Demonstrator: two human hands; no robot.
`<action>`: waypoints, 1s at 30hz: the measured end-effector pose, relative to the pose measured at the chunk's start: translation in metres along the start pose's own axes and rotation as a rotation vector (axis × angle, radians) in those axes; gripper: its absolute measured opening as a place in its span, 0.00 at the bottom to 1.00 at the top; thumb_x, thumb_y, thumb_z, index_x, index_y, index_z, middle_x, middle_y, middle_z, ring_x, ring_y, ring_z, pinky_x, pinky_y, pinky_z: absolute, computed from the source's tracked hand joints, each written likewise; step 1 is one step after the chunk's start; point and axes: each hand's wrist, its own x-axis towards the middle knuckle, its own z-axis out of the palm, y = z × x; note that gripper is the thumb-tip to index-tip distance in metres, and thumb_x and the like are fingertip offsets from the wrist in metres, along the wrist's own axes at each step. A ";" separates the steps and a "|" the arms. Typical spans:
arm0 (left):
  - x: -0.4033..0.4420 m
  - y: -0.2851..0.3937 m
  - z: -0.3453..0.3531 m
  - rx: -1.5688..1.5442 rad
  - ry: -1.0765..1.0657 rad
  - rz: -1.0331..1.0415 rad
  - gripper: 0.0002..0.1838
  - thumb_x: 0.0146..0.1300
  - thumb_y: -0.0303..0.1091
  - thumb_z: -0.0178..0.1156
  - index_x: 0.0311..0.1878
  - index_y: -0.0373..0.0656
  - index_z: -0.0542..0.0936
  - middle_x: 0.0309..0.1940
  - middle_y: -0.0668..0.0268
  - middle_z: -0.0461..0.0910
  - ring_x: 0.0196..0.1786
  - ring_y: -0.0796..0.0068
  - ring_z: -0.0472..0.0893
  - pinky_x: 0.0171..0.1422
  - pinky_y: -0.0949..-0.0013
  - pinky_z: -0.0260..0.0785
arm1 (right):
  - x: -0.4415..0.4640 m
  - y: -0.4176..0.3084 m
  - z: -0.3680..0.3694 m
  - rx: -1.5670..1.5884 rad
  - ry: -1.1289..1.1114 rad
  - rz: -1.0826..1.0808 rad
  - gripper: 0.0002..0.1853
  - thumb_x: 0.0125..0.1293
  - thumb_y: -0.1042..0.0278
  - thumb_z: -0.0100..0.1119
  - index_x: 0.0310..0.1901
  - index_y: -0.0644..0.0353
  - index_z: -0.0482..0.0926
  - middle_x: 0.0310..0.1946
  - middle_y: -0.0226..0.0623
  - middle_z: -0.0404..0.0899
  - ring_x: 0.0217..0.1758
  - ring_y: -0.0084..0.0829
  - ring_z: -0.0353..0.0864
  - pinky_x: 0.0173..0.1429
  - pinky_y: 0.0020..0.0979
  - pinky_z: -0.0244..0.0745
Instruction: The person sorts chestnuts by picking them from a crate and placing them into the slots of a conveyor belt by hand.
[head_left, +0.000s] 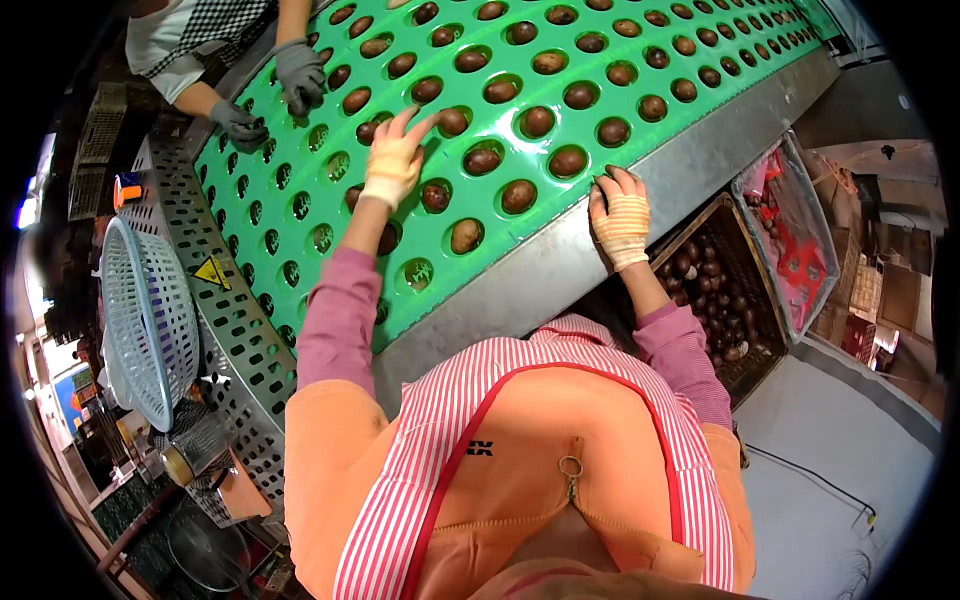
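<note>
My left hand (393, 165), in a pale glove with bare fingertips, reaches over a green belt (515, 235) dotted with rows of round pockets. Its fingers are spread, close to a dark brown egg-shaped item (367, 133) and another one (452, 122); I cannot tell whether it touches either. Similar items, dark brown to tan, sit in many pockets, such as a tan one (466, 236). My right hand (622, 215), gloved the same way, rests on the metal rim (540, 262) with fingers loosely bent and nothing visible in them.
Across the belt, another person's grey-gloved hands (299, 76) work at the pockets. A crate (768, 362) of dark brown items stands below the rim at right, beside a plastic-lined bin (815, 250). At left are a blue-white basket (152, 325) and a perforated metal panel (235, 340).
</note>
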 end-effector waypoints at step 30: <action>-0.032 -0.019 -0.034 -0.255 -0.207 0.160 0.24 0.55 0.32 0.65 0.58 0.51 0.76 0.54 0.59 0.75 0.57 0.51 0.72 0.64 0.53 0.67 | 0.002 -0.004 0.000 -0.129 -0.041 -0.013 0.08 0.56 0.71 0.65 0.38 0.56 0.81 0.44 0.37 0.81 0.52 0.48 0.77 0.56 0.46 0.74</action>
